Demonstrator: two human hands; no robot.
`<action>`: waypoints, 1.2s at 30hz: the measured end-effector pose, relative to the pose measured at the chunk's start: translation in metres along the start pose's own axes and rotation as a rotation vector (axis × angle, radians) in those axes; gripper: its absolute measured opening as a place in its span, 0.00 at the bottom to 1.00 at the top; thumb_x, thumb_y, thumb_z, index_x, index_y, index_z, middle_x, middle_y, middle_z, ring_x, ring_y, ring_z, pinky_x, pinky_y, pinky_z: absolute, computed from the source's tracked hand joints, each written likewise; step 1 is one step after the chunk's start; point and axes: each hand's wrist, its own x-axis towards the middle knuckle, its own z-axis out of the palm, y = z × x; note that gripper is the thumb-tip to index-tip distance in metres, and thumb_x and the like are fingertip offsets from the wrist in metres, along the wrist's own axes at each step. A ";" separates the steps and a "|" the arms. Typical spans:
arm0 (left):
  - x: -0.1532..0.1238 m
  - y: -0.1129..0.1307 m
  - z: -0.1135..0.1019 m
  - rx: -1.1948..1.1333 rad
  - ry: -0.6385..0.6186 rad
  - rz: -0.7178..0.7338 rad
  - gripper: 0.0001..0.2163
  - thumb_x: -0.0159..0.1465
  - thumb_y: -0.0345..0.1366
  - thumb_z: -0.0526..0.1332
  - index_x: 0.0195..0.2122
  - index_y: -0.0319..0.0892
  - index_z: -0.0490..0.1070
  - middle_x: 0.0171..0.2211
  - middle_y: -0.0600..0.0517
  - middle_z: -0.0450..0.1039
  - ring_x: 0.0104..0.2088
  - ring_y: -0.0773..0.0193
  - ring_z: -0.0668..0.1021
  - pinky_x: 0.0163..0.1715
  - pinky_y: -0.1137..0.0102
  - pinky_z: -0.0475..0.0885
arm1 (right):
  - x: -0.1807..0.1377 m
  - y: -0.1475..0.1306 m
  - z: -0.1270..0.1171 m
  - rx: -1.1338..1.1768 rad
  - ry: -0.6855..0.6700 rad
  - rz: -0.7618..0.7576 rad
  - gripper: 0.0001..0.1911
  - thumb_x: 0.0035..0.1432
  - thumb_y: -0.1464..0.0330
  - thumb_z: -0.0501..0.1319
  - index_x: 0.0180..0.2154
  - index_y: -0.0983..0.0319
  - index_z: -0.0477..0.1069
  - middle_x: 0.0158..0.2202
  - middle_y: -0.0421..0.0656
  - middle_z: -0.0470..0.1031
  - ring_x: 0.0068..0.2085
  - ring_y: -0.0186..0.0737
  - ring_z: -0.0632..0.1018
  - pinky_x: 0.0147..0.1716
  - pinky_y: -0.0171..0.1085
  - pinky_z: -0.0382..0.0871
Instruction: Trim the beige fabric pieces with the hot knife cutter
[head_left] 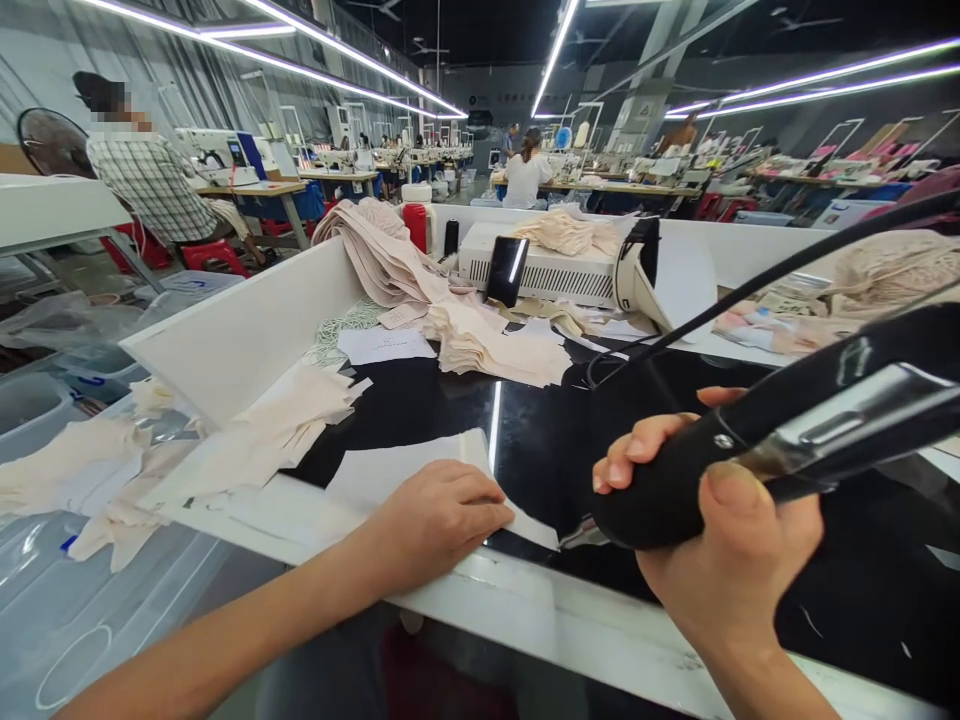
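At the lower left, a clear plastic bin (142,610) is overlapped by cream fabric pieces (75,455); whether these are held inside it or laid across its top cannot be told. Behind it, another translucent tub (30,405) is partly seen. The glossy black worktop (540,440) is bordered by white boards, and strip lights are mirrored in its surface. Beyond it, rows of sewing machines are spread through the room, and a red stool (214,257) is occupied by a person in a checked shirt (154,190). A smooth, flat white piece (390,475) with a narrow tapering end is laid at the near edge of the worktop, pressed down by the left hand (446,525), whose fingers are kept together, lightly bent, with nothing grasped. A rounded black hand tool (787,395) with a shiny metal lever is wrapped firmly by the right hand (727,530), its pointed metal tip (585,533) brought to the tapering end. Farther back, layered cream cloth (495,345) is stacked with wavy edges, and a dark phone (507,270) is propped against a slotted white box (555,275).
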 end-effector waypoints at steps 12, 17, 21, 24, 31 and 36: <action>-0.001 0.000 0.007 0.106 -0.008 0.046 0.08 0.78 0.27 0.61 0.50 0.39 0.80 0.48 0.47 0.84 0.48 0.57 0.84 0.56 0.61 0.78 | 0.006 -0.002 0.006 -0.022 0.057 0.010 0.22 0.50 0.60 0.77 0.45 0.56 0.76 0.25 0.35 0.79 0.20 0.40 0.76 0.17 0.37 0.76; 0.000 0.001 0.008 0.094 -0.002 0.033 0.08 0.78 0.27 0.61 0.50 0.39 0.81 0.48 0.47 0.83 0.48 0.57 0.83 0.56 0.61 0.79 | 0.011 0.004 0.022 -0.001 0.088 -0.015 0.21 0.52 0.62 0.75 0.46 0.56 0.74 0.25 0.33 0.79 0.20 0.39 0.75 0.18 0.37 0.76; 0.000 0.001 0.009 0.085 0.010 0.041 0.08 0.78 0.27 0.61 0.49 0.39 0.81 0.48 0.47 0.83 0.47 0.58 0.83 0.56 0.62 0.79 | 0.011 0.015 0.031 0.001 0.059 -0.032 0.21 0.54 0.62 0.75 0.47 0.56 0.73 0.26 0.33 0.79 0.21 0.38 0.76 0.20 0.36 0.76; 0.000 0.001 0.010 0.084 0.019 0.042 0.08 0.78 0.27 0.60 0.49 0.39 0.81 0.47 0.47 0.83 0.47 0.59 0.83 0.56 0.62 0.79 | 0.009 0.019 0.033 -0.013 0.056 -0.039 0.21 0.55 0.62 0.74 0.48 0.56 0.72 0.26 0.33 0.78 0.21 0.37 0.76 0.20 0.36 0.75; 0.000 0.001 0.013 0.077 0.043 0.046 0.09 0.78 0.26 0.60 0.50 0.39 0.81 0.46 0.47 0.83 0.47 0.60 0.83 0.55 0.63 0.79 | 0.007 0.022 0.033 -0.028 0.041 -0.050 0.21 0.57 0.60 0.75 0.49 0.56 0.72 0.27 0.33 0.77 0.21 0.37 0.76 0.21 0.37 0.75; 0.000 0.001 0.013 0.077 0.032 0.038 0.09 0.77 0.26 0.61 0.51 0.39 0.81 0.47 0.47 0.83 0.47 0.59 0.83 0.55 0.62 0.79 | 0.008 0.020 0.033 -0.040 0.043 -0.027 0.19 0.58 0.63 0.74 0.48 0.55 0.71 0.27 0.33 0.78 0.21 0.38 0.77 0.21 0.37 0.76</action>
